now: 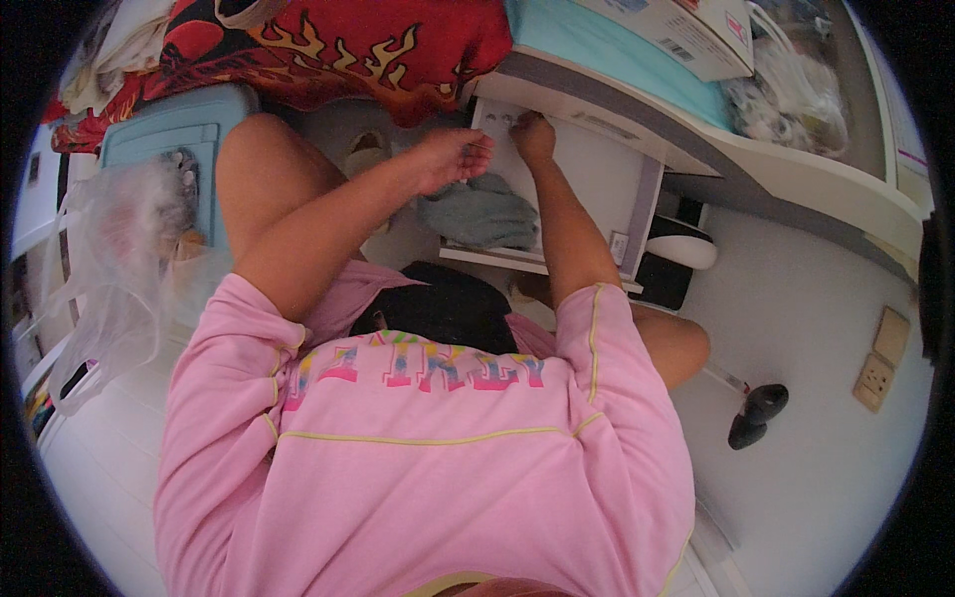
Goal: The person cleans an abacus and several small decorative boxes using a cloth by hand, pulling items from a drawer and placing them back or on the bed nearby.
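A white drawer [597,175] is pulled out in front of me, below a desk or cabinet edge. A crumpled grey-green cloth [481,213] lies at its near left part. Over the cloth hovers my left hand [456,159], fingers loosely curled and somewhat apart, with no object plainly in them. My right hand [534,139] reaches into the far left part of the drawer, its fingers bent down. What those fingertips touch is hidden. Small round marks or items [498,118] show beside them, too small to identify.
A blue lidded plastic box [171,123] and a clear plastic bag [112,283] are on the left. Red flame-patterned fabric [358,56] hangs at the top. A cardboard box [686,33] rests on the right-hand surface. Black shoes [757,414] and wall sockets [880,358] are at right.
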A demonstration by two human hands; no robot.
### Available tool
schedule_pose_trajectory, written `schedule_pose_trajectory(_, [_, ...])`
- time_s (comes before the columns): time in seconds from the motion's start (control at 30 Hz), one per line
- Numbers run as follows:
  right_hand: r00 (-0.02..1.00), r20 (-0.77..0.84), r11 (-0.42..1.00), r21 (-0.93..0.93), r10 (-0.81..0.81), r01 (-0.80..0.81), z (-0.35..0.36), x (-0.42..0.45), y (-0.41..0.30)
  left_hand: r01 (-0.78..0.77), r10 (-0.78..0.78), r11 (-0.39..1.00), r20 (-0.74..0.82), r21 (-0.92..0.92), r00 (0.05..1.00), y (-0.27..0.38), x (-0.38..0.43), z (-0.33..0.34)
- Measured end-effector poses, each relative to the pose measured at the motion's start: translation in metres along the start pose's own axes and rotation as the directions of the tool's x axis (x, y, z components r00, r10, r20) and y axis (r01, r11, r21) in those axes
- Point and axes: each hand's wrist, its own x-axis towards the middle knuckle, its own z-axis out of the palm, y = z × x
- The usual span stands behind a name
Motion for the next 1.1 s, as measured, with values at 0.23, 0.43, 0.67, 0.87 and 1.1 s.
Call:
schedule_pose_trajectory(0.23, [0.983,0.16,0.996,-0.041,0.086,-0.08,-0.026,-0.014,-0.015,-0.066,0.066,0.995,0.003,0.076,0.998,0.004,0.002,0.002])
schedule_pose_trajectory(0.43, [0.936,0.005,0.39,0.908,0.353,-0.152,-0.134,-0.065,-0.1,-0.066,0.08,0.988,0.097,-0.14,0.992,0.01,-0.011,0.018])
schedule_pose_trajectory(0.67, [0.981,-0.049,0.485,0.873,0.186,-0.049,-0.219,-0.096,-0.162,0.204,0.134,0.888,0.657,-0.412,0.742,0.021,-0.056,0.058])
schedule_pose_trajectory(0.87, [0.967,-0.054,0.402,0.914,0.249,-0.053,-0.247,-0.12,-0.172,0.282,0.126,0.875,0.746,-0.394,0.654,0.017,-0.09,0.079])
schedule_pose_trajectory(1.1, [0.958,-0.112,0.372,0.928,0.264,0.006,-0.256,-0.128,-0.165,0.058,0.146,0.966,0.717,-0.252,0.682,0.014,-0.093,0.082])
